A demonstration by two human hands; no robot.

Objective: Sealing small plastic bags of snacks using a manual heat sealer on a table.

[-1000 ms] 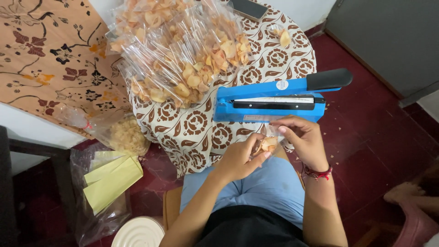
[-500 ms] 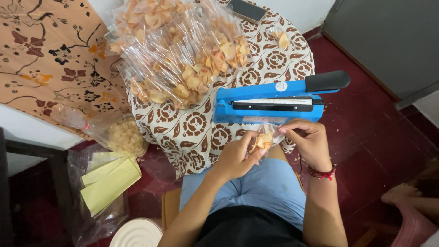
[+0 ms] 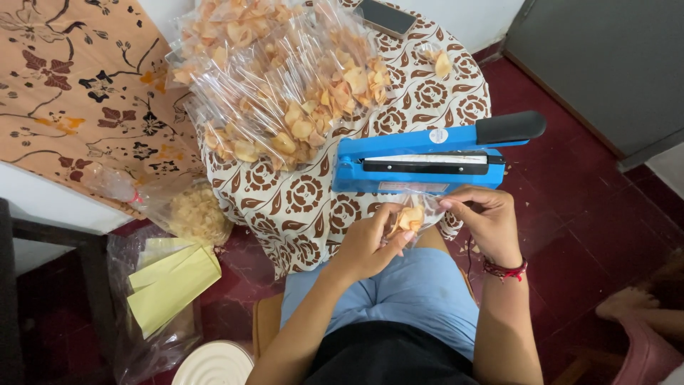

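Both hands have barely shifted: left hand [image 3: 370, 242] and right hand [image 3: 483, 217] pinch a small clear plastic bag of pale chips [image 3: 410, 214] at the round patterned table's near edge, just before the blue impulse heat sealer [image 3: 427, 157]. Its mouth looks unsealed; many filled clear bags [image 3: 278, 78] already lie heaped toward the far edge.

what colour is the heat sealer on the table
The heat sealer is bright blue with a black handle, shown clearly in the head view.

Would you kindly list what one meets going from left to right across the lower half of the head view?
Yellow paper sheets in a clear bag → white round lid → left hand → small clear bag of chips → right hand
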